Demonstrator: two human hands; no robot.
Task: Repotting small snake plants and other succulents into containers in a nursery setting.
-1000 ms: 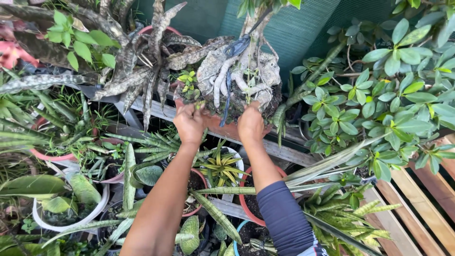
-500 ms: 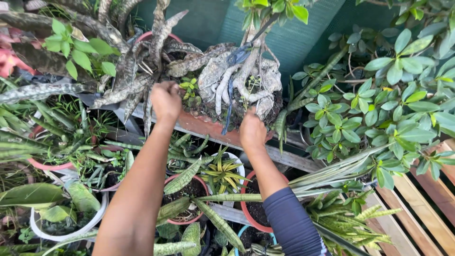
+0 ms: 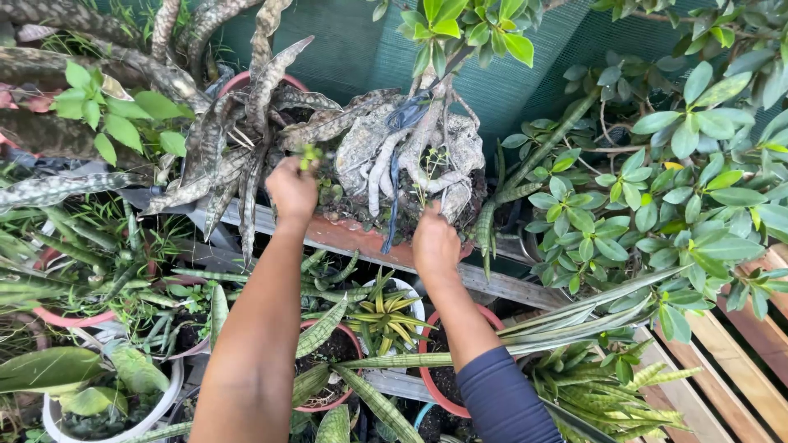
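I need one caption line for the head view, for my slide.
Left hand lifts a green sprig; right hand rests at a potted rooted plant.

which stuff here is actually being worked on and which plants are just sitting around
In hand:
left hand pinching a small green sprig
right hand at the rock-rooted plant
its terracotta tray

Just about:
leafy shrub
small yellow-striped plant
white pot
wooden slats

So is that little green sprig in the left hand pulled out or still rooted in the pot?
Out. The left hand pinches the green sprig raised above the terracotta pot, clear of the soil.
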